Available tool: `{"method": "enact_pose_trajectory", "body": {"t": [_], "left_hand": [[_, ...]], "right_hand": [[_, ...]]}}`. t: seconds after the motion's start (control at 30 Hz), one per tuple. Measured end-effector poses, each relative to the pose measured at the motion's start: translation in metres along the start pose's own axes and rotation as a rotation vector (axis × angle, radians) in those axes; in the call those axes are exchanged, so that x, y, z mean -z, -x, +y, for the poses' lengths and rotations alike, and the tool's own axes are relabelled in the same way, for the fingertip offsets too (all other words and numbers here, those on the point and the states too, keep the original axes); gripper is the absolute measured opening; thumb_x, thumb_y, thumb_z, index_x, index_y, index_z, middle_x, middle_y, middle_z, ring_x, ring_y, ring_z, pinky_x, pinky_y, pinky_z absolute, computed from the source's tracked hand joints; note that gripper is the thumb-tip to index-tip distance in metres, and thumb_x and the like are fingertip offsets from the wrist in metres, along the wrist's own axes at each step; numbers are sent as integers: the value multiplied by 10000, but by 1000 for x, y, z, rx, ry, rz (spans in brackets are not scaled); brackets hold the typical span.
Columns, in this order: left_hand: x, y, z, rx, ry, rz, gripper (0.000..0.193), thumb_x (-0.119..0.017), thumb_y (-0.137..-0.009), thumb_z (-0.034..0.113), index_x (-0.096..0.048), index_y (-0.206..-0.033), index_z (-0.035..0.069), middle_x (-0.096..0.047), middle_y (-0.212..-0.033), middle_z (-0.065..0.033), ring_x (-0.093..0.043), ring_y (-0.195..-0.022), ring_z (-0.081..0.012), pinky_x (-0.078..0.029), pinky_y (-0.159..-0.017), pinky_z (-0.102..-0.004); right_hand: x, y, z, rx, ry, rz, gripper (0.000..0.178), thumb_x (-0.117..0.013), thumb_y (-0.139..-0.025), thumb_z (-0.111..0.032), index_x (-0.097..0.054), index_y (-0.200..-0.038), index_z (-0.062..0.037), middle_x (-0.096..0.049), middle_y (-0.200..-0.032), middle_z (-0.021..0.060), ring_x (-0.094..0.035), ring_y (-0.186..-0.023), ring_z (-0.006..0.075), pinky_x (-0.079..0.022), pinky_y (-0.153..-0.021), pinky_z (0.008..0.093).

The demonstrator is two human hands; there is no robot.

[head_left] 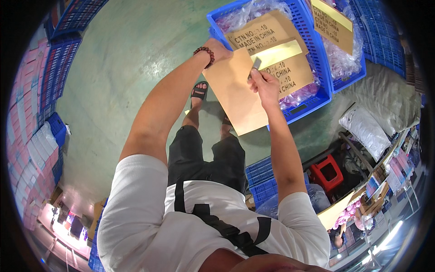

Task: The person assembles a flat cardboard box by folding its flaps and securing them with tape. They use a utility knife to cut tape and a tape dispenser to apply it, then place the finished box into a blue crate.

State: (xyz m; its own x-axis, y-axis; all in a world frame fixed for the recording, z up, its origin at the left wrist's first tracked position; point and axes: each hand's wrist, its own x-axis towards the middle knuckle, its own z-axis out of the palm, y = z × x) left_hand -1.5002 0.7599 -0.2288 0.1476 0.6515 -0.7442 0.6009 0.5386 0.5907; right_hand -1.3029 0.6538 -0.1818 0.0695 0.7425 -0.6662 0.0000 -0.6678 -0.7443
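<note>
A brown cardboard sheet (234, 90) hangs tilted over the near left side of a blue plastic crate (312, 34). My left hand (217, 51), with a beaded bracelet at the wrist, grips the sheet's upper left corner; its fingertips are partly hidden. My right hand (266, 85) is closed on a small grey flat tool (257, 62), its exact kind unclear, held over the cardboard. Beside it, a printed cardboard piece (294, 75) with a pale yellow strip lies across the crate. Under that rest another printed cardboard piece (260, 28) and clear plastic bags (297, 96) with purplish contents.
A second blue crate (349, 81) adjoins on the right, holding clear bags and a printed cardboard piece (333, 27). Stacked blue crates (56, 68) line the left. White sacks (364, 127) and a red stool (327, 173) stand to the right. My sandalled foot (199, 90) is below.
</note>
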Motion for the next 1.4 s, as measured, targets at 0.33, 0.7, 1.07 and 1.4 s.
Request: {"method": "enact_pose_trajectory", "body": {"t": [0.33, 0.7, 1.07, 1.4], "left_hand": [[6, 3, 1, -46, 72, -38, 355, -775, -648, 304, -717, -832, 7, -677, -798, -100, -637, -714, -189, -509, -659, -309], [9, -13, -13, -38, 76, -157, 336, -748, -692, 305, -694, -862, 20, -643, -770, -60, -610, -680, -180, -507, -595, -316], [10, -4, -8, -10, 66, -107, 329, -769, -635, 282, -729, -869, 54, -691, -894, -108, -647, -819, -211, -501, -783, -322], [9, -6, -12, -109, 76, -99, 312, -760, -654, 263, -710, -842, 19, -652, -763, -76, -606, -695, -161, -488, -618, -315]], "right_hand": [[-29, -37, 25, 270, 328, 26, 288, -642, -807, -247, -648, -912, 21, -645, -695, 117, -598, -616, 168, -473, -604, 288], [-33, -47, 24, 211, 389, 91, 214, -605, -828, -146, -590, -876, 62, -655, -735, 84, -590, -627, 103, -462, -576, 230], [-37, -44, 16, 266, 514, 148, 233, -588, -807, -228, -618, -864, -5, -646, -727, 187, -641, -714, 339, -500, -661, 401], [-42, -30, -5, 582, 977, 175, 213, -566, -864, -223, -619, -825, -20, -627, -813, 204, -611, -713, 374, -491, -632, 459]]}}
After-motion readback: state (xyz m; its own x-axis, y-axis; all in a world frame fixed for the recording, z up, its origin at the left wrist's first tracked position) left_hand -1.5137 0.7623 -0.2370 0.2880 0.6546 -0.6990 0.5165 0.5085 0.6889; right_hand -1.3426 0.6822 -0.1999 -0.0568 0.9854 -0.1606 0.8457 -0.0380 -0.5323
